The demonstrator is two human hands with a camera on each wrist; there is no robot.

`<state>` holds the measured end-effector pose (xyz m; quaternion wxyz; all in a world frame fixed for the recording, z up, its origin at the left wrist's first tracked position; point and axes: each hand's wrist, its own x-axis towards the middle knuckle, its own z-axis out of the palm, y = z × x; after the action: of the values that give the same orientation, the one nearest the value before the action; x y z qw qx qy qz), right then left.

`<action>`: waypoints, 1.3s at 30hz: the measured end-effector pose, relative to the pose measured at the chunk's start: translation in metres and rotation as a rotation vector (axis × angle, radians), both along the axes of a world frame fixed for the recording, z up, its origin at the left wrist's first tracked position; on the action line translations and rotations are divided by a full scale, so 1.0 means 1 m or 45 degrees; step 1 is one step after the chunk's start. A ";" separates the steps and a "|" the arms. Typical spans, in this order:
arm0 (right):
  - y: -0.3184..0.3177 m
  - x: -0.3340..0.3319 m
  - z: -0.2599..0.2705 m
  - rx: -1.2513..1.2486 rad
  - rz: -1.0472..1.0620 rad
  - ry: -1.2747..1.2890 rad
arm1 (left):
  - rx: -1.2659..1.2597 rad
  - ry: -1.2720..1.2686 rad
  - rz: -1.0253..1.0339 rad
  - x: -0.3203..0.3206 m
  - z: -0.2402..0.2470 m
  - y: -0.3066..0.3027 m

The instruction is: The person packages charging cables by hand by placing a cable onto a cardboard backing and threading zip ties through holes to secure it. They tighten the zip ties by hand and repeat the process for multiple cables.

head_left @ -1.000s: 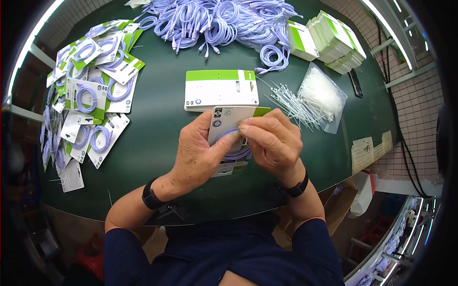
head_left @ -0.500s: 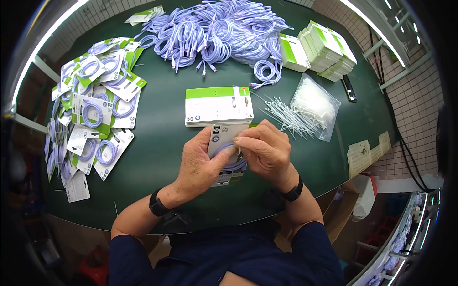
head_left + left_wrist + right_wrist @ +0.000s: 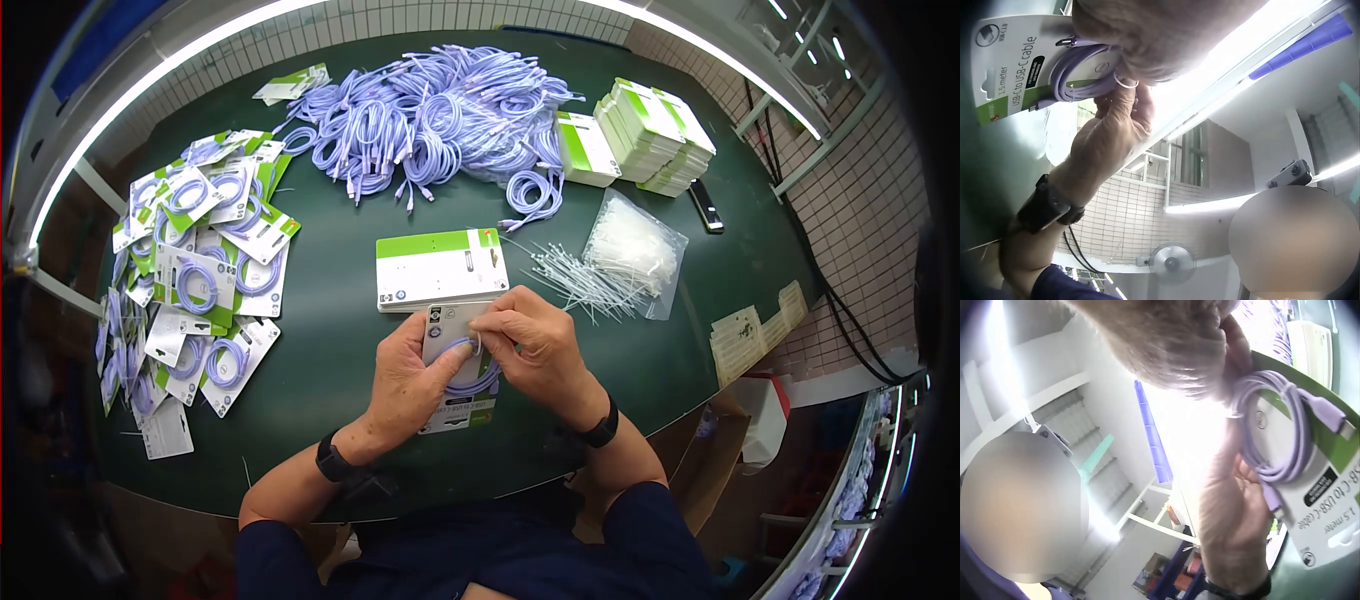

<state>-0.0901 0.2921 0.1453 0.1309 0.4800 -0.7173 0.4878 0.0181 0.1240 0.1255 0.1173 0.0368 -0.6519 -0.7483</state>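
Note:
My left hand [image 3: 400, 385] grips a white and green retail card [image 3: 1004, 69], its thumb over the front. A coiled purple USB-C cable [image 3: 1300, 434] lies against the card, its two plugs at the card's printed face. A thin white cable tie [image 3: 1125, 82] makes a small loop at the coil's edge. The right hand [image 3: 540, 350] pinches at this tie with thumb and forefinger, close to the left thumb. Just beyond both hands, a stack of flat cards [image 3: 440, 268] lies on the dark green table [image 3: 330, 300].
Finished-looking cards with cables [image 3: 195, 285] pile up at the left. Loose purple cables [image 3: 440, 130] heap at the back. More card stacks [image 3: 650, 135], a bag of cable ties [image 3: 630, 245], loose ties [image 3: 580, 280] and a black object [image 3: 706, 207] are on the right.
The head view has tipped upward, so the table appears lower and more of its far edge shows. Both hands keep their hold on the card and tie, with only slight finger movement.

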 end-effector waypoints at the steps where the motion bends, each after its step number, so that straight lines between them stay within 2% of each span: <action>1: 0.003 -0.001 0.004 0.060 0.019 -0.077 | -0.036 -0.006 -0.024 0.001 -0.001 0.000; 3: 0.009 0.000 0.011 0.182 0.060 -0.247 | -0.067 -0.017 -0.051 -0.001 0.000 0.002; 7: 0.022 -0.012 0.022 0.211 0.138 -0.311 | -0.027 -0.081 -0.073 0.001 0.004 0.000; 9: 0.033 -0.023 0.025 0.063 -0.031 -0.451 | 0.049 -0.075 -0.106 0.002 0.014 -0.002; 11: 0.040 -0.032 0.017 -0.128 -0.105 -0.840 | 0.070 -0.108 -0.134 0.004 0.019 -0.002; 12: 0.037 -0.034 0.012 -0.149 -0.120 -0.875 | 0.099 -0.076 -0.146 0.005 0.020 -0.001; 15: 0.033 -0.040 -0.001 -0.003 0.315 -1.469 | 0.138 -0.025 -0.196 0.005 0.024 0.001; 16: 0.030 -0.038 -0.007 -0.036 0.306 -1.489 | 0.133 -0.018 -0.200 0.006 0.024 0.001; 19: 0.015 -0.029 -0.023 -0.080 0.701 -1.878 | 0.112 -0.023 -0.219 0.010 0.025 0.002; 23: 0.010 -0.027 -0.032 -0.266 0.843 -1.885 | 0.089 0.008 -0.193 0.011 0.027 0.003; 27: 0.011 -0.029 -0.037 -0.263 0.902 -1.854 | 0.063 -0.019 -0.192 0.010 0.023 0.003; 36: 0.009 -0.030 -0.034 -0.182 0.910 -1.831 | 0.041 -0.033 -0.196 0.009 0.021 0.001; 39: 0.007 -0.030 -0.033 -0.190 0.844 -1.731 | 0.027 -0.028 -0.213 0.009 0.021 -0.001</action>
<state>-0.1198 0.2993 0.1119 -0.4612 0.2541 -0.4236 0.7371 0.0268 0.1232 0.1460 0.0467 -0.0084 -0.6460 -0.7618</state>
